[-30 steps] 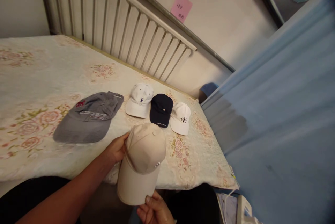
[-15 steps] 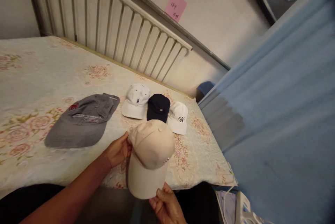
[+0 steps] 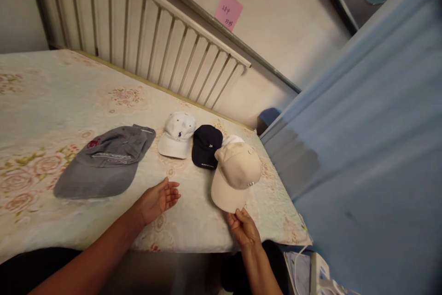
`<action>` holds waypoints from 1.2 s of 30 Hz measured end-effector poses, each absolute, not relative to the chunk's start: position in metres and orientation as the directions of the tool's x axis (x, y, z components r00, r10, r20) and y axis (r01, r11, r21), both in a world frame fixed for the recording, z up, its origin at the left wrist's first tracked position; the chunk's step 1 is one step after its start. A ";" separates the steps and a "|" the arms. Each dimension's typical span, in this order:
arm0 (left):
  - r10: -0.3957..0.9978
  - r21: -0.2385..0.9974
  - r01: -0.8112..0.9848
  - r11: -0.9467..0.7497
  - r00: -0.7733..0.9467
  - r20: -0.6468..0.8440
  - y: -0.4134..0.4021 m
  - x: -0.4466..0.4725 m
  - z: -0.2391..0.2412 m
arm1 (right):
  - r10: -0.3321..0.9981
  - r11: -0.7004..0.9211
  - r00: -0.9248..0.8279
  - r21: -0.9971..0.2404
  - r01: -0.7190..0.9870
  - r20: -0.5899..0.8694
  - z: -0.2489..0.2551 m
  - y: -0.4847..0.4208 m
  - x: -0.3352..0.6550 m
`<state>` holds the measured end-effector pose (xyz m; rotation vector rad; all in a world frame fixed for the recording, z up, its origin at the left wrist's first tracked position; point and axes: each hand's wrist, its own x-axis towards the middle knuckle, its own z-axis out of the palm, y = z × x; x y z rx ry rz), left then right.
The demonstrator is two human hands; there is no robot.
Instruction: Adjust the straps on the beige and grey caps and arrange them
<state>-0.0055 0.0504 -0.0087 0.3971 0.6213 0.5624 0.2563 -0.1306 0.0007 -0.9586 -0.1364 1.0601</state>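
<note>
Head: right hand (image 3: 243,230) pinching beige cap (image 3: 236,175) (brim)

the beige cap (image 3: 238,170) is made of soft matt cloth. the bed cover (image 3: 69,101) is smooth cloth, printed with flowers. the pink note (image 3: 228,11) is paper.

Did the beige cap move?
Yes. The beige cap went right, from in front of the navy cap to over the white cap beside it.
</note>
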 end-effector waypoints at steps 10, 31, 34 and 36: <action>0.598 0.503 -0.366 0.783 0.665 -0.446 0.051 -0.007 -0.009 | 0.744 0.108 0.519 -0.691 -0.714 -0.421 -0.027 -0.123 0.269; 0.592 0.489 -0.360 0.795 0.637 -0.494 0.052 -0.003 -0.011 | 0.646 0.000 0.526 -0.689 -0.724 -0.553 -0.020 -0.134 0.276; 0.594 0.488 -0.363 0.794 0.632 -0.498 0.051 -0.003 -0.012 | 0.633 0.001 0.549 -0.708 -0.706 -0.546 -0.019 -0.133 0.273; 0.597 0.489 -0.364 0.793 0.628 -0.500 0.051 -0.003 -0.012 | 0.623 0.007 0.570 -0.726 -0.688 -0.535 -0.019 -0.133 0.271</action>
